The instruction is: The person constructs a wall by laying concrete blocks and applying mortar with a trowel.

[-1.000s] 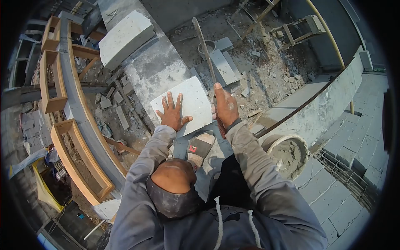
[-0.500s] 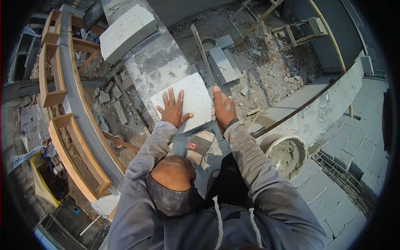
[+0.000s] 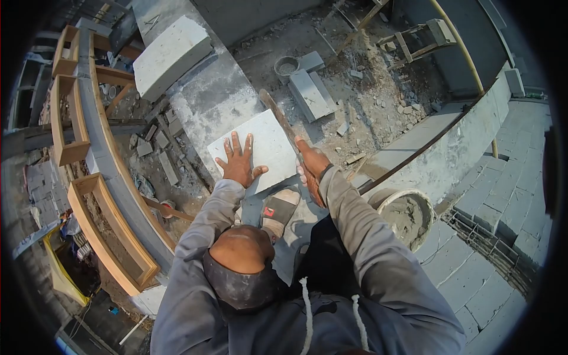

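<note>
A pale grey concrete block (image 3: pixel 273 145) lies on top of the low wall in front of me. My left hand (image 3: pixel 239 164) rests flat on its upper face, fingers spread. In my right hand (image 3: pixel 313 163) is a machete with a long, brown, rusty-looking blade (image 3: pixel 277 112). The blade slants forward along the block's right edge, overlapping its far right corner in this view, and my fist is just right of the block. My sandalled foot (image 3: pixel 280 208) stands on the wall right behind the block.
A larger block (image 3: pixel 171 57) sits farther along the wall (image 3: pixel 214 89). Wooden frames (image 3: pixel 112 234) line the left side. A bucket of grey mortar (image 3: pixel 407 219) stands at my right. Below lie blocks (image 3: pixel 309 94), rubble and a wooden stand (image 3: pixel 423 38).
The machete has come back toward me and tilted left, so its blade now lies by the block's edge with its broad side showing. My left hand stays on the block.
</note>
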Tool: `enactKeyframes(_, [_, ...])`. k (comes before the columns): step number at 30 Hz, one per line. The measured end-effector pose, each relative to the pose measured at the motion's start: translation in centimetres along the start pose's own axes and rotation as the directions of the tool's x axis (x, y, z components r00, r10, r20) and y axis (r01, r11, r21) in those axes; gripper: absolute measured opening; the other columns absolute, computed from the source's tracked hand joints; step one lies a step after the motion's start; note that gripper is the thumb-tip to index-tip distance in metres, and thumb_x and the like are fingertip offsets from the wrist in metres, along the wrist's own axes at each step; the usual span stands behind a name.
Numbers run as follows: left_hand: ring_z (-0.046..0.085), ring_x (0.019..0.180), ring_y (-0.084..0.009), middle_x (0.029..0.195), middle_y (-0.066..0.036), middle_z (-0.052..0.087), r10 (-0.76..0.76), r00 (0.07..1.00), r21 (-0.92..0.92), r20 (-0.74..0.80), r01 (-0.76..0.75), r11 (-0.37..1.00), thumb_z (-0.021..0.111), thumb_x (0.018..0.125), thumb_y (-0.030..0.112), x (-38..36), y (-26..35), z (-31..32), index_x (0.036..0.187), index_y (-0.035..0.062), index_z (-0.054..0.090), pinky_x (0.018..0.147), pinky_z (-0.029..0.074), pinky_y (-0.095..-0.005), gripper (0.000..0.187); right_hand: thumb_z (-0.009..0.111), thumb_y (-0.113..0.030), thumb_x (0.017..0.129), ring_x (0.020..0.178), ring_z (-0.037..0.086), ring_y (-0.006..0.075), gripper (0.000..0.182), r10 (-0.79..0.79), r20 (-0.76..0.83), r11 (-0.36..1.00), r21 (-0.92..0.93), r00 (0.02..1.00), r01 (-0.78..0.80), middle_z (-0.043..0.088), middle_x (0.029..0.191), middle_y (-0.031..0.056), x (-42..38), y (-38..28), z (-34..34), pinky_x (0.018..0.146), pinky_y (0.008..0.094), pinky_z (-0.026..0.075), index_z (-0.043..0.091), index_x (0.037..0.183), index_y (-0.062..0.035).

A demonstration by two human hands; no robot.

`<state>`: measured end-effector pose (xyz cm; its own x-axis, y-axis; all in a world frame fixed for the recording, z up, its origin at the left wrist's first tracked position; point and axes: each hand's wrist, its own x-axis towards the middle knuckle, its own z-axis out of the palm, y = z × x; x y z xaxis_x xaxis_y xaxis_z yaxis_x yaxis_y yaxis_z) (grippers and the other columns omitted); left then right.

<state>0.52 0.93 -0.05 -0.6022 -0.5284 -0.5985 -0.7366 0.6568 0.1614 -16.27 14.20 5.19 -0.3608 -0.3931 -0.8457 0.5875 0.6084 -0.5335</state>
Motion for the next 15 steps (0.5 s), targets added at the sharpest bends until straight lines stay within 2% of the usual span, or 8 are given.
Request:
enactKeyframes(3, [0.002,0.139,-0.0469,0.154,-0.018,-0.006,0.008,1.0,-0.007,-0.008,-0.008,1.0,0.067,0.07,0.062,0.0,-0.1,0.1,0.15,0.0253,0.009,0.096,0.018,-0.076,0.105,0.049,-0.063,0.085,0.037,0.043,0.0142,0.061,0.059,-0.078,0.99,-0.12,0.995,-0.068,0.047,0.054,0.0043,-0.3,-0.4,-0.3,0.034,0.0292,0.035,0.053,0.068,-0.0048])
enactKeyframes(4, [0.003,0.139,-0.0476,0.154,-0.019,-0.006,0.026,0.998,0.018,-0.058,-0.025,1.0,0.068,0.071,0.061,-0.2,-0.2,0.5,0.15,0.0248,0.01,0.096,0.018,-0.0761,0.104,0.047,-0.061,0.088,0.041,0.046,0.0132,0.059,-0.085,0.014,0.987,-0.137,0.996,0.086,0.048,0.055,0.0042,-0.8,-1.7,-0.7,0.037,0.028,0.037,0.054,0.072,-0.0038])
enactKeyframes(5, [0.003,0.139,-0.0476,0.154,-0.019,-0.006,0.031,0.997,0.014,-0.072,-0.03,0.999,0.068,0.071,0.061,0.5,-0.1,0.3,0.15,0.0248,0.01,0.096,0.018,-0.0761,0.104,0.047,-0.061,0.088,0.041,0.046,0.0132,0.059,-0.098,0.009,0.985,-0.141,0.995,0.099,0.048,0.055,0.0042,-1.5,-3.4,-0.8,0.037,0.028,0.037,0.054,0.072,-0.0038])
enactKeyframes(8, [0.002,0.139,-0.048,0.154,-0.019,-0.005,0.022,1.0,-0.002,-0.022,-0.022,1.0,0.068,0.071,0.06,-0.1,-0.4,0.4,0.15,0.0245,0.01,0.095,0.018,-0.0762,0.104,0.045,-0.059,0.09,0.049,0.051,0.011,0.059,-0.558,-0.099,0.821,0.081,0.824,0.565,0.05,0.056,0.004,-4.8,-6.3,0.1,0.043,0.0253,0.04,0.053,0.072,-0.0033])
enactKeyframes(10, [0.002,0.139,-0.0483,0.154,-0.019,-0.006,0.016,0.999,-0.013,-0.034,-0.016,1.0,0.068,0.07,0.062,-0.2,-0.2,0.2,0.15,0.0243,0.01,0.095,0.018,-0.0763,0.105,0.044,-0.057,0.091,0.048,0.05,0.0133,0.058,-0.571,-0.102,0.82,-0.035,0.814,0.571,0.05,0.057,0.0047,-0.1,-0.8,0.3,0.041,0.0287,0.039,0.054,0.074,-0.0025])
enactKeyframes(11, [0.002,0.139,-0.0483,0.154,-0.019,-0.006,0.023,0.999,-0.01,-0.038,-0.024,1.0,0.068,0.07,0.062,-0.1,-0.2,0.2,0.15,0.0243,0.01,0.095,0.018,-0.0763,0.105,0.045,-0.057,0.09,0.047,0.048,0.0148,0.058,-0.272,-0.055,0.962,0.005,0.961,0.273,0.049,0.058,0.0054,0.0,-0.3,0.3,0.039,0.0315,0.037,0.055,0.074,-0.002])
enactKeyframes(12, [0.002,0.139,-0.0484,0.154,-0.019,-0.006,0.022,0.999,0.0,-0.031,-0.022,1.0,0.068,0.07,0.062,-0.1,-0.2,0.3,0.15,0.0242,0.011,0.095,0.017,-0.0765,0.105,0.046,-0.056,0.089,0.045,0.046,0.0162,0.058,0.058,-0.001,0.998,0.011,0.998,-0.058,0.049,0.059,0.006,0.0,0.1,0.2,0.037,0.0343,0.035,0.055,0.074,-0.0015])
enactKeyframes(15, [0.002,0.139,-0.0486,0.154,-0.019,-0.006,0.027,0.997,0.005,-0.07,-0.027,1.0,0.068,0.069,0.063,1.5,-0.2,-0.6,0.15,0.0241,0.011,0.095,0.017,-0.0767,0.106,0.049,-0.058,0.087,0.044,0.044,0.0159,0.059,0.113,0.028,0.986,-0.123,0.993,-0.108,0.048,0.059,0.0066,0.9,0.3,-1.2,0.035,0.0336,0.033,0.055,0.074,-0.0004])
